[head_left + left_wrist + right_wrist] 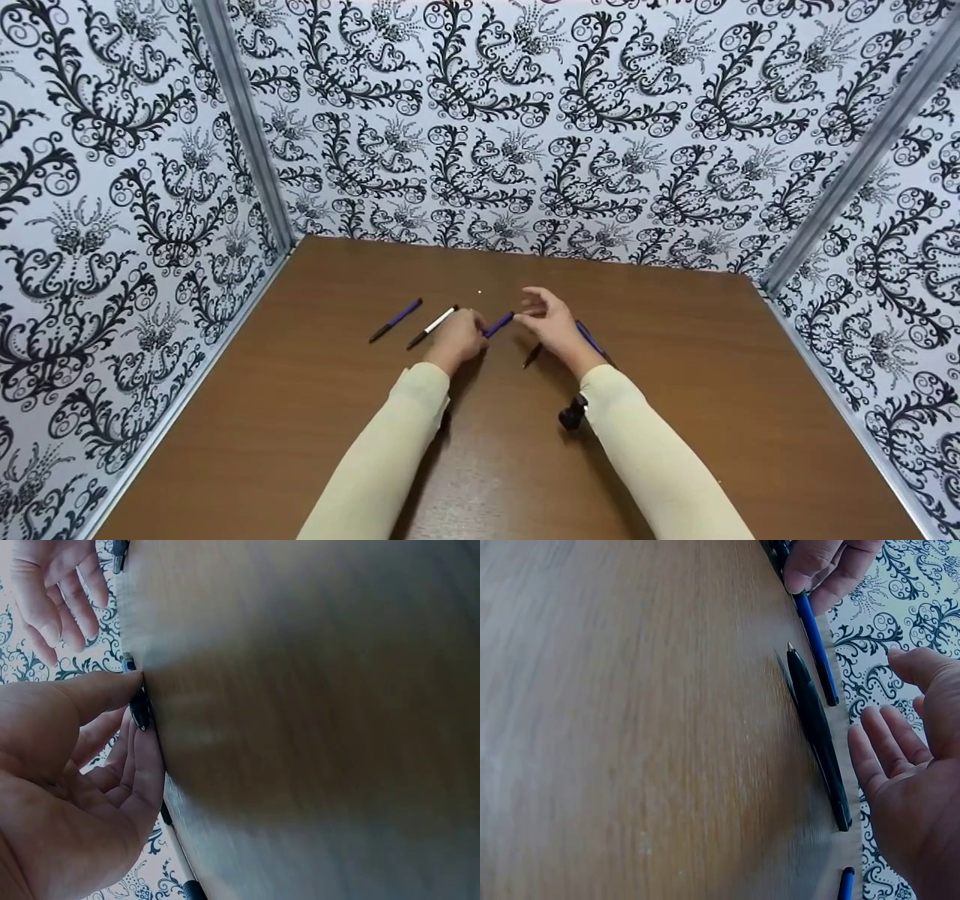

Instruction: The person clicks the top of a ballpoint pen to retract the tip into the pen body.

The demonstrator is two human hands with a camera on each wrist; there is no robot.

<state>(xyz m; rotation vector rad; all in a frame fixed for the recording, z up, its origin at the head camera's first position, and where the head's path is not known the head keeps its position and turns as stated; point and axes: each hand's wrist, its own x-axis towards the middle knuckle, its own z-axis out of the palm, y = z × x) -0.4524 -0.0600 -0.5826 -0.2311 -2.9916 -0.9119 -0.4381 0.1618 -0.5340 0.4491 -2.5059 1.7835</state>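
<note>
My left hand (461, 335) pinches a blue pen (501, 323) low over the table, thumb and fingertips at its near end. In the right wrist view the blue barrel (817, 645) sticks out past those fingers. My right hand (553, 322) hovers by the pen's far end with fingers spread and slightly bent, apparently holding nothing. Beneath the right hand lies a black pen (814, 720), partly hidden in the head view. Another blue pen (592, 339) rests just right of that wrist. Beside the left hand lies a white pen (441, 320) with black ends.
A further blue pen (396, 320) with a dark grip lies at the left of the row. The brown wooden table (645, 465) is bordered by patterned walls (495, 135) at the back and both sides. A small black object (572, 414) shows at the right cuff.
</note>
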